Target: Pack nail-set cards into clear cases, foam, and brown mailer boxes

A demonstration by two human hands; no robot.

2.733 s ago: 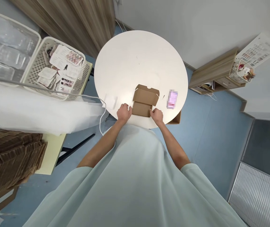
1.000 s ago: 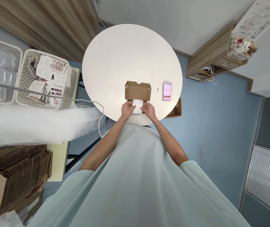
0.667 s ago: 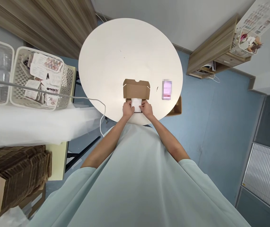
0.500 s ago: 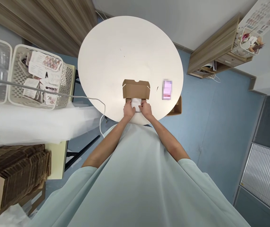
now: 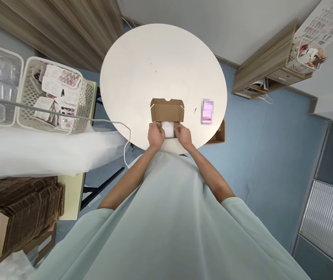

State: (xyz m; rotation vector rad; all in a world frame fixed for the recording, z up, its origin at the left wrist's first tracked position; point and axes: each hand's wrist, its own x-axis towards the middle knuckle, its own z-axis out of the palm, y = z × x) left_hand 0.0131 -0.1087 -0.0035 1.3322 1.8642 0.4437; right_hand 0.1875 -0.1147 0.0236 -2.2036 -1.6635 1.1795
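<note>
A small brown cardboard box (image 5: 167, 112) lies near the close edge of the round white table, its lid raised and tilted away from me. A white, soft-looking wrapped item (image 5: 168, 130) fills the inside; what it wraps is hidden. At the left side of the box, my left hand (image 5: 156, 136) is closed on the cardboard edge, its fingers curled with the thumb along the inner side. My right hand (image 5: 184, 136) pinches the opposite side edge. Both hands sit beside the white item, apart from it.
A phone-like object with a blurred pink screen (image 5: 207, 112) lies right on the round table (image 5: 160, 50). Left stand a perforated basket of printed cards (image 5: 27, 97), white sheeting (image 5: 37, 153) and stacked flattened cartons (image 5: 34, 214). A white cable (image 5: 129, 136) hangs by the table's left edge.
Both hands have moved outward, from the white item to the box's side edges. More of the white item shows, and it looks flatter. The view has shifted slightly.
</note>
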